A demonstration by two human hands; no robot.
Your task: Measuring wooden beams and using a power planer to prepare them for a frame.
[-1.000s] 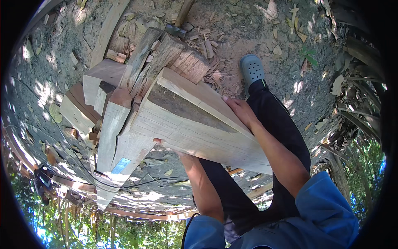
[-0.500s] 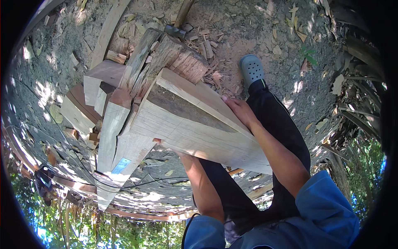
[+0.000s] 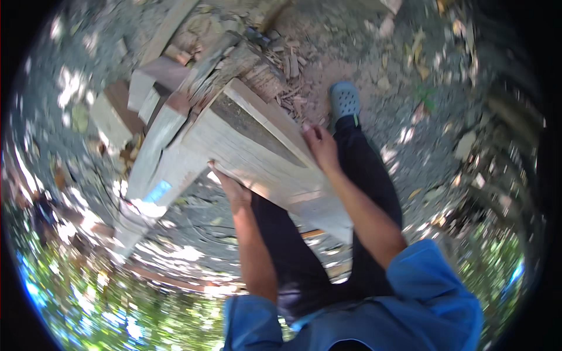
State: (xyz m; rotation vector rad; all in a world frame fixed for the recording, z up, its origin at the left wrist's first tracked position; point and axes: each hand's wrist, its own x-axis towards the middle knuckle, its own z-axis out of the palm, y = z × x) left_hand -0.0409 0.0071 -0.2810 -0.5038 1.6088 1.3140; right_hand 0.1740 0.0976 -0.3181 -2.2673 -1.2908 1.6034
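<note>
A thick, pale wooden beam (image 3: 263, 158) with a dark, rough hollow in its upper face lies slanted across the view, its far end against a split, weathered log (image 3: 219, 76). My left hand (image 3: 234, 192) grips its near left edge, with some fingers hidden under the wood. On the opposite edge, my right hand (image 3: 322, 147) is closed with bent fingers, the fingertips at the beam's side. Motion blurs both hands somewhat. Left of the beam, another long tapered timber (image 3: 170, 158) carries a blue patch (image 3: 157, 191).
Cut wood blocks (image 3: 117, 114) stand left of the log. An axe-like tool head (image 3: 256, 36) rests behind it among wood chips (image 3: 293, 64). My foot in a grey clog (image 3: 344, 100) is right of the beam. Dry branches (image 3: 509, 117) edge the right side.
My view has shifted and blurred. My left hand, mostly hidden under the beam before, now shows along its edge. My right hand has moved farther along the beam, its fingers more bent.
</note>
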